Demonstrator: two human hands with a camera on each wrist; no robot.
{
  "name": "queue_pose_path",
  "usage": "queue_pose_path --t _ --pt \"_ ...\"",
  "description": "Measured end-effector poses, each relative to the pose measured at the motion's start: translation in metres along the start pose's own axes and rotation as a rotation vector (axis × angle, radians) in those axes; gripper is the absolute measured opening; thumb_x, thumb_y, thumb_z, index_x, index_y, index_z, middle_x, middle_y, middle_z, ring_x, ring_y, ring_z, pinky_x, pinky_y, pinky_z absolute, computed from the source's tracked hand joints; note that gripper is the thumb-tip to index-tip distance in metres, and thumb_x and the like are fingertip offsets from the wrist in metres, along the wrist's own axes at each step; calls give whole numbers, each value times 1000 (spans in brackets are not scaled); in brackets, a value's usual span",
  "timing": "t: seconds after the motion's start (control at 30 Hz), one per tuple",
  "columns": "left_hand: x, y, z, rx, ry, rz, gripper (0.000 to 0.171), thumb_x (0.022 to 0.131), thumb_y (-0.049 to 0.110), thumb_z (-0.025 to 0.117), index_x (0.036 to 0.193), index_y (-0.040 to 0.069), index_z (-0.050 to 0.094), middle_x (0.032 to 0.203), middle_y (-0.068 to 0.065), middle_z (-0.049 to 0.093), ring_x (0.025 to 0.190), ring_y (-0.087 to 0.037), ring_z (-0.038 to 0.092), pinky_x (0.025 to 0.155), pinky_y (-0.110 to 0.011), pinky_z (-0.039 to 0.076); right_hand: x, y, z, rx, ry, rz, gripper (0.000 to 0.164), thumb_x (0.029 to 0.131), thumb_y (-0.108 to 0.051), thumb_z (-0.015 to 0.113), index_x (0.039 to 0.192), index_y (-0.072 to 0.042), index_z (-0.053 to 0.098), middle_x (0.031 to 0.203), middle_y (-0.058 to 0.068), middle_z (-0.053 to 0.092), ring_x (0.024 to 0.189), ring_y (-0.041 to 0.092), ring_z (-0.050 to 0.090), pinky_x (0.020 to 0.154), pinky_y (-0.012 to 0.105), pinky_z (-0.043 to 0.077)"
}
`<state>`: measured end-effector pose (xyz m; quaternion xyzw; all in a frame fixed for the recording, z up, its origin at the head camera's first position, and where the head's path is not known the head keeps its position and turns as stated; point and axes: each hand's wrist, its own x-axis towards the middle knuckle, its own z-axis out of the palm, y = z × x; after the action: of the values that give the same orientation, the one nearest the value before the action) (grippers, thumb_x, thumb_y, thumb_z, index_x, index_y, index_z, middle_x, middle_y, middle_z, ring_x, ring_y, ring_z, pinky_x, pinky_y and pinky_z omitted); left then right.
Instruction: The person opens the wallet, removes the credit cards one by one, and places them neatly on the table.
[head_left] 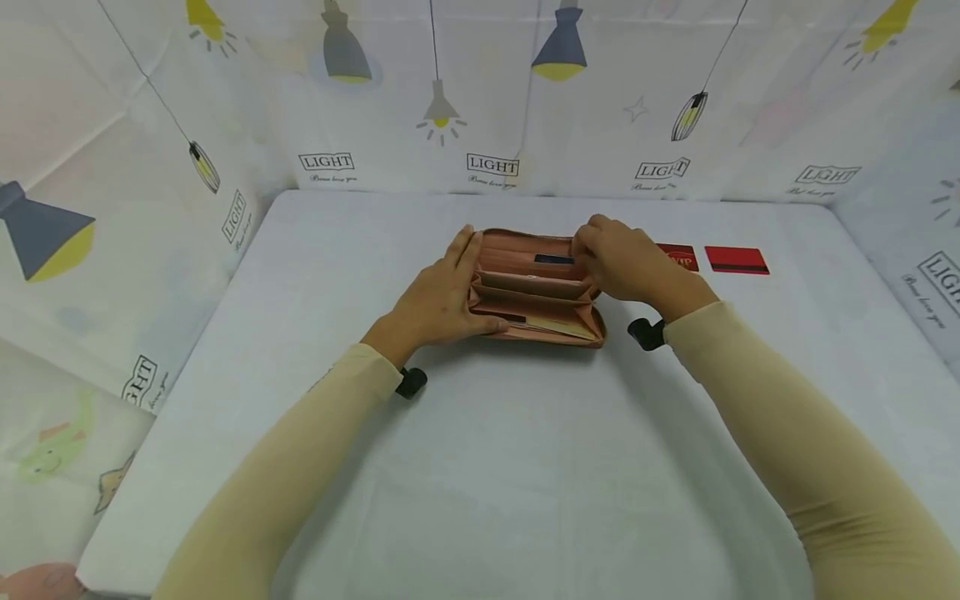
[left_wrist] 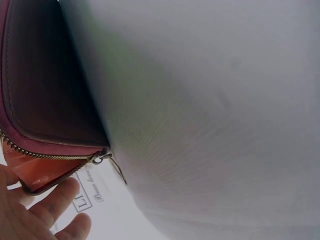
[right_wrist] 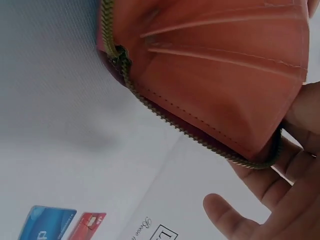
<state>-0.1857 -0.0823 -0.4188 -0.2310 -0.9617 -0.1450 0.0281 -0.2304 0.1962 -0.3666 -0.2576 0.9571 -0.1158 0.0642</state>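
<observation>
A salmon-pink zip-around wallet (head_left: 536, 287) stands unzipped and spread on the table, its pleated compartments facing up. My left hand (head_left: 438, 300) holds its left end, thumb along the front panel and fingers at the back edge. At the back right corner, my right hand (head_left: 618, 254) grips the back panel between thumb and fingers, as the right wrist view also shows. A dark card (head_left: 553, 259) pokes out of a slot in the back panel. Papers (head_left: 558, 325) lie in the front compartment. The brass zipper (right_wrist: 175, 122) runs along the wallet's edge.
To the right lie a red card (head_left: 678, 257) marked VIP, partly behind my right wrist, and a red card with a dark stripe (head_left: 737, 260). The right wrist view has a blue card (right_wrist: 47, 223) beside a red one. A lamp-patterned cloth (head_left: 487, 100) hangs behind the white table (head_left: 465, 467).
</observation>
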Motion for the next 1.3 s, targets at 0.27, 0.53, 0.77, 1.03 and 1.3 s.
queue_pose_path --t 0.27,0.53,0.77,1.03,1.3 --pt "-1 1 -1 19 8 1 130 69 83 59 156 12 -7 163 -7 -8 125 -30 49 101 -41 43 -5 10 2 194 76 7 20 107 -23 33 115 -7 40 91 15 59 73 27 55 63 37 44" --pt "-1 0 1 -6 4 2 129 70 83 58 156 12 -6 163 -6 -8 122 -28 51 101 -41 43 -10 16 6 113 262 -72 21 101 -19 52 117 -7 61 105 11 68 87 25 60 75 42 51" --pt "0 0 0 -3 7 7 129 70 84 56 156 11 -6 163 -7 -7 111 -23 55 100 -40 44 -14 20 -8 160 485 -138 19 99 -15 57 109 -3 68 103 10 69 99 26 63 88 46 50" --pt "0 1 -2 -34 -14 -20 131 68 84 58 157 14 -7 163 -4 -8 90 -10 57 99 -36 44 -38 62 -43 365 450 207 39 105 -29 39 131 -7 58 125 15 63 114 31 57 98 53 45" --pt "-1 1 -1 -17 -13 -7 131 67 86 56 156 14 -8 163 -5 -8 109 -21 55 101 -40 43 -76 138 -48 399 297 516 49 106 -35 30 140 -5 49 134 22 52 114 35 48 97 57 42"
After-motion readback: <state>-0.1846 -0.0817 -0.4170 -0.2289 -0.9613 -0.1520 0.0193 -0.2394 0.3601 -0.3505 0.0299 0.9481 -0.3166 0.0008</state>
